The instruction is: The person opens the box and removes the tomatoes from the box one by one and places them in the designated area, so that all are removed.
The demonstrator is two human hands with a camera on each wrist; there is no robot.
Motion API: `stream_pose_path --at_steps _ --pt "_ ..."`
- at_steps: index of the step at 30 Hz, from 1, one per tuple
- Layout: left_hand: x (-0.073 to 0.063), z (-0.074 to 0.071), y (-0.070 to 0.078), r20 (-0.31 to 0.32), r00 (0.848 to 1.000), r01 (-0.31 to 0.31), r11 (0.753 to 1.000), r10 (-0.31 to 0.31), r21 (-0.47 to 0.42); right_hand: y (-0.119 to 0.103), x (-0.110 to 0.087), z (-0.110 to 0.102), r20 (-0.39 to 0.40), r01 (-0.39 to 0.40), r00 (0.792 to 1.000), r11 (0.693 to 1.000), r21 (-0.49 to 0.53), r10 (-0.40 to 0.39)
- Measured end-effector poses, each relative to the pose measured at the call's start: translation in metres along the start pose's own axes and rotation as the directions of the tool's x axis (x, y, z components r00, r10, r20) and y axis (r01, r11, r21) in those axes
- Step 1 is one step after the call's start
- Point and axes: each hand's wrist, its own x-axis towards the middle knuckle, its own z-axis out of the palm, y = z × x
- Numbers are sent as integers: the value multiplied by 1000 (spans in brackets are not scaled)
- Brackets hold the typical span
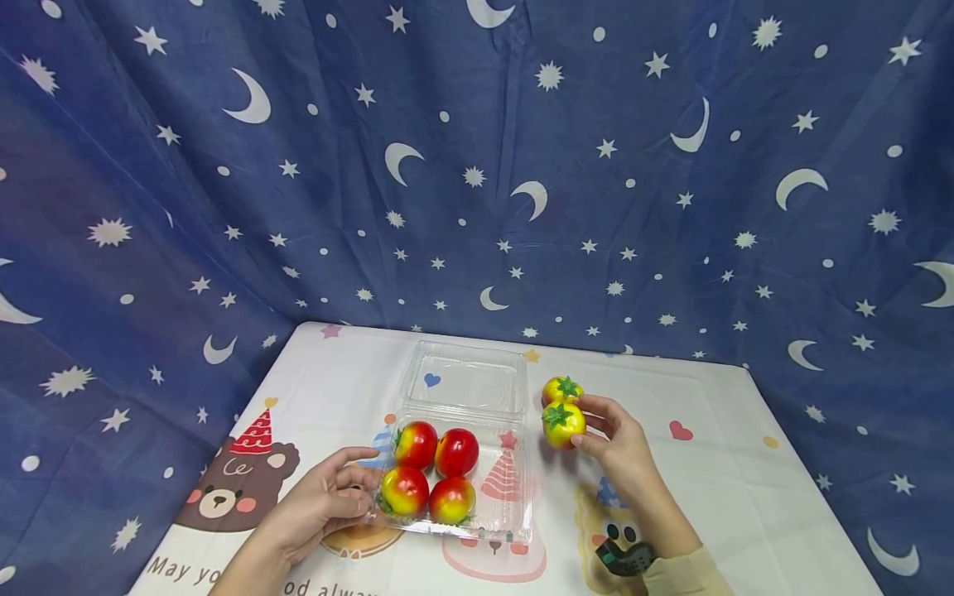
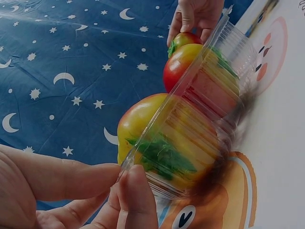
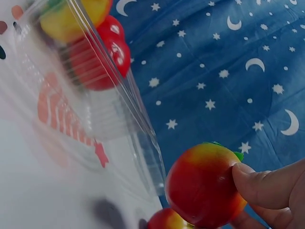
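A clear plastic clamshell box (image 1: 505,530) lies with its lid (image 1: 465,381) folded back. Several red-and-yellow tomatoes with green leafy tops, one of them a tomato (image 1: 456,453), fill its left part. My left hand (image 1: 328,501) pinches the left rim of the box between thumb and finger, plain in the left wrist view. To the right of the box, my right hand (image 1: 614,439) holds a tomato (image 1: 563,424) between thumb and fingers, its green top facing up. Just behind that one is another tomato (image 1: 559,388), partly hidden by it.
The white tablecloth (image 1: 715,480) has printed bears, hearts and lettering. A dark blue curtain (image 1: 462,165) with moons and stars hangs along the table's back and sides.
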Motion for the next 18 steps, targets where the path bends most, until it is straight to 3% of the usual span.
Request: stream_pose_path --at_steps 18 --pt "0 0 -1 -1 1000 -3 1000 3 -5 12 8 -21 -75 -75 994 997 28 77"
